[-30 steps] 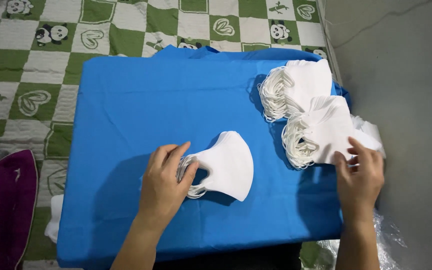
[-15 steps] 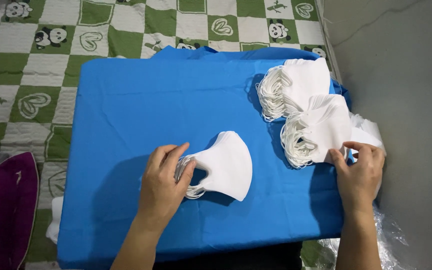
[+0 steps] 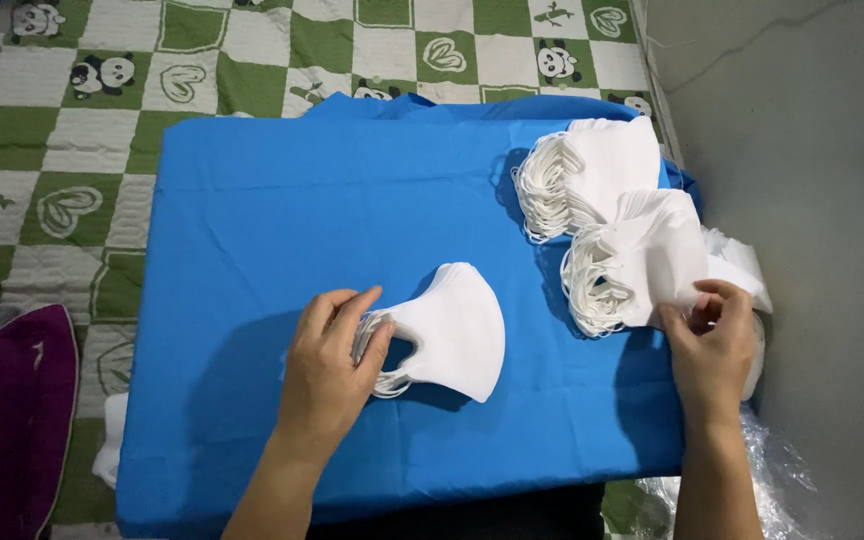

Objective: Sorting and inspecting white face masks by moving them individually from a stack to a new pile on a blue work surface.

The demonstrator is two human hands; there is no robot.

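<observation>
Here the left hand [image 3: 327,375] steadies masks [image 3: 447,335] seemingly pointing right.

I was at home, working on the floor rather than in any factory or shop. Under me lay a quilted green-and-white checked mat printed with pandas and hearts [image 3: 252,70], the kind spread in a bedroom or living room. Over it I had laid a plain bright blue cloth [image 3: 282,220] as my working surface. To my right ran a bare grey concrete floor [image 3: 812,150], rough and cracked. A dark purple cushion [image 3: 7,420] sat at my left. Stacks of white folded face masks [image 3: 602,160] and some crinkled clear plastic wrap [image 3: 777,480] suggested piecework done at home.
</observation>
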